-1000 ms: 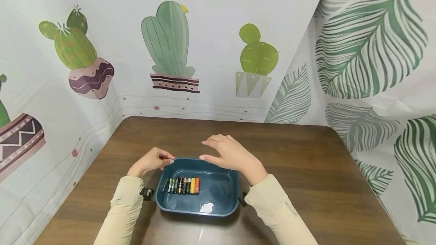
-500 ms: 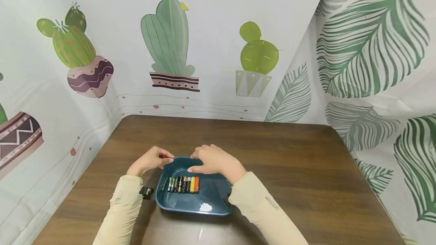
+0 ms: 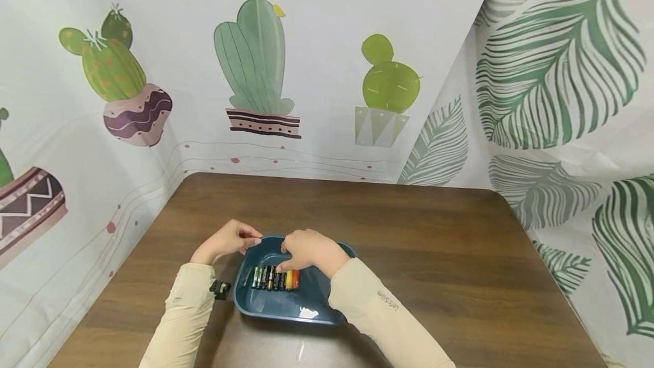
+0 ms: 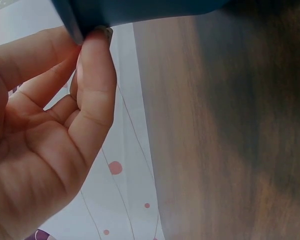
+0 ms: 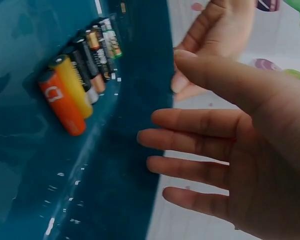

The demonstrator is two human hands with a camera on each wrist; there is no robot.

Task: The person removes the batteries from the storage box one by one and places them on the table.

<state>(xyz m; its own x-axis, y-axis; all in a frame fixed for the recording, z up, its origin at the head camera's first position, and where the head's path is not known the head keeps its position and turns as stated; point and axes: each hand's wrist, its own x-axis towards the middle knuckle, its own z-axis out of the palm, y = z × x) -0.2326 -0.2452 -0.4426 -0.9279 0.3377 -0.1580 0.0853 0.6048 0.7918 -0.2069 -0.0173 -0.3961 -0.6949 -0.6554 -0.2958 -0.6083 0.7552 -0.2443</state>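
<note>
A dark blue plastic tray sits near the front of the table, and a row of several batteries lies side by side in its left part. My left hand pinches the tray's back left rim between thumb and fingers; the left wrist view shows the grip on the blue edge. Over the tray, my right hand reaches in above the batteries, its fingers extended and holding nothing. The right wrist view shows an orange battery at the row's end, beside a yellow battery.
The brown wooden table extends behind and to the right of the tray. A white cloth printed with cacti and leaves hangs along the table's back and sides.
My right hand has moved left and down, from over the tray's back right to above the batteries. The left hand keeps its pinch on the rim, and the batteries stay in place.
</note>
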